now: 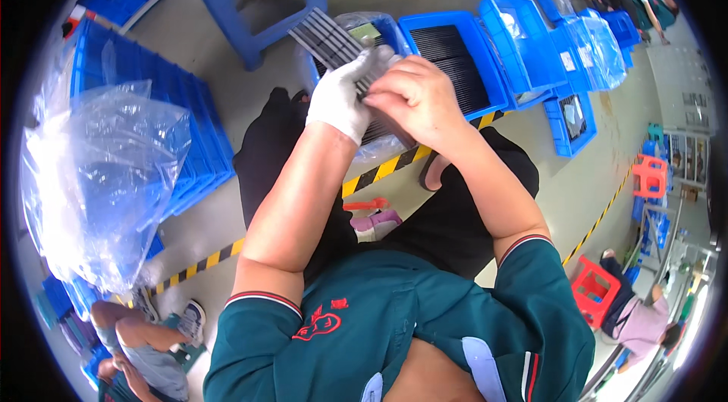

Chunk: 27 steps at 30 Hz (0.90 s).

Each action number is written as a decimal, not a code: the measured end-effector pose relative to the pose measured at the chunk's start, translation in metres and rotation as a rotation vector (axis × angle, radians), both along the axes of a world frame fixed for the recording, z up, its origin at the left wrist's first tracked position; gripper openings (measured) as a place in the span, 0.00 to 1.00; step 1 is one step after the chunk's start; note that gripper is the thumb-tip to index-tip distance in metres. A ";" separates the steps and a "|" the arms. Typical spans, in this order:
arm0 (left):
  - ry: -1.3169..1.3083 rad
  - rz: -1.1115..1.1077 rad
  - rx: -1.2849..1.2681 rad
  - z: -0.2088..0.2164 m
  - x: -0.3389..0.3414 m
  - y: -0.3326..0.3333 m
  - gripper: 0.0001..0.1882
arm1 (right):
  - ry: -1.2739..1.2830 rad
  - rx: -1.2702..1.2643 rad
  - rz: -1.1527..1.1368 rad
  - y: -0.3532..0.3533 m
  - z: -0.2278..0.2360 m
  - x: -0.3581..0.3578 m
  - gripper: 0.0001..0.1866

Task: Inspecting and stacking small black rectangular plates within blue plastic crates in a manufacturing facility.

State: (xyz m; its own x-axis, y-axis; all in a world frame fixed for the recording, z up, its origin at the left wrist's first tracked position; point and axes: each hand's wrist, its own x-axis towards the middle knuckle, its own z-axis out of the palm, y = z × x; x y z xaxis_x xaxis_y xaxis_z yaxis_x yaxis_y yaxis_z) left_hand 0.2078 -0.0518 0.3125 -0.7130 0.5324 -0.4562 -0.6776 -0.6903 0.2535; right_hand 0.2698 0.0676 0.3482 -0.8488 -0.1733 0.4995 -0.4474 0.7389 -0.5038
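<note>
My left hand (343, 98), in a white glove, is closed around a flat bundle of dark grey strips (324, 36) with lighter bands across them. The bundle slants up and to the left out of the glove. Bare and bent at the fingers, my right hand (421, 98) pinches at the near end of the same strips, its fingertips against the glove. Under both hands stands a blue bin lined with clear plastic (353, 20), partly covered by them, with more strips inside. Right beside it is a blue crate (432, 19) holding rows of dark strips (453, 61).
Stacked blue crates (178, 121) under a clear plastic sheet (106, 174) rise at the left. A blue stool (258, 38) stands ahead. More blue bins (516, 38) continue rightward. Yellow-black tape (379, 172) crosses the floor. Other people sit at lower left and far right, beside a red stool (594, 292).
</note>
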 end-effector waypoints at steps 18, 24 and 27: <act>-0.252 -0.765 -0.585 -0.094 0.003 0.099 0.05 | -0.140 -0.288 -0.159 0.086 0.009 0.148 0.07; 0.125 -1.111 -0.785 -0.130 -0.040 0.216 0.10 | -0.168 -0.475 -0.367 0.117 0.002 0.185 0.11; 0.275 -1.230 -0.833 -0.161 -0.083 0.275 0.11 | -0.130 -0.546 -0.404 0.134 0.007 0.191 0.14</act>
State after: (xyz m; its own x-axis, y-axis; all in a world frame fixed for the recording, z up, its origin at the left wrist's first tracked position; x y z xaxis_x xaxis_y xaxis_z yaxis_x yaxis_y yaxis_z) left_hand 0.1246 0.2237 0.1516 -0.1393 0.5075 -0.8503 -0.5775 0.6559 0.4861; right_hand 0.4610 0.2015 0.3548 -0.8529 0.4164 0.3150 -0.1009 0.4604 -0.8819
